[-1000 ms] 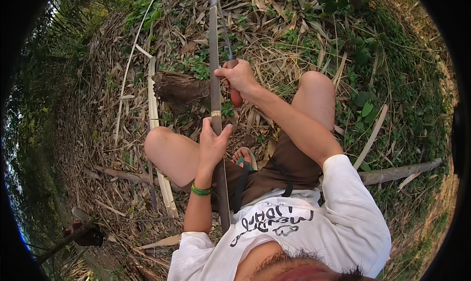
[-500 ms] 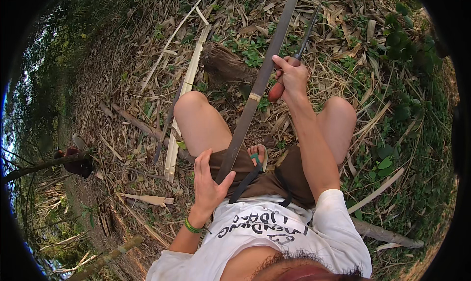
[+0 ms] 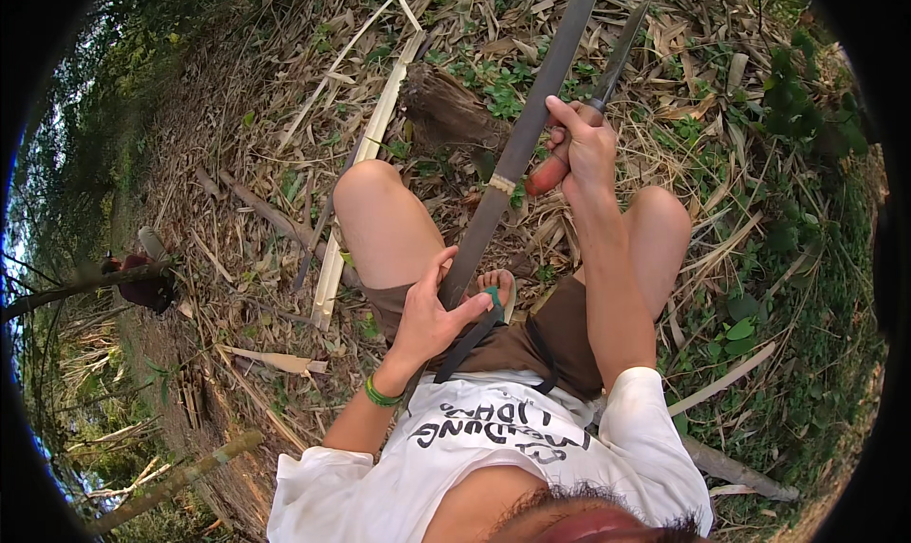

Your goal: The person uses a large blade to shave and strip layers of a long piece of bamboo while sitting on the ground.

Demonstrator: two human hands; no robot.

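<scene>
A long dark bamboo strip (image 3: pixel 533 116) with a pale ring at its node slants from above my lap toward the far top edge. Near its lower end, my left hand (image 3: pixel 432 320) lies around it, the thumb on one side and the fingers on the other. My right hand (image 3: pixel 586 154) is closed on the reddish handle of a knife (image 3: pixel 619 59), whose dark blade points away from me. The right thumb tip touches the strip's right edge beyond the node. The left palm covers part of the strip.
A dark wood stump (image 3: pixel 451 107) stands beyond my knees. Pale split bamboo (image 3: pixel 387 97) lies left of it on ground littered with dry leaves. A branch (image 3: pixel 266 209) lies at left, another log (image 3: pixel 735 467) at lower right. A dark reddish object (image 3: pixel 144 285) sits far left.
My left hand has moved forward and right along the bamboo strip, closing more around it. My right hand has shifted slightly right with the knife, and the strip's far part has moved right too.
</scene>
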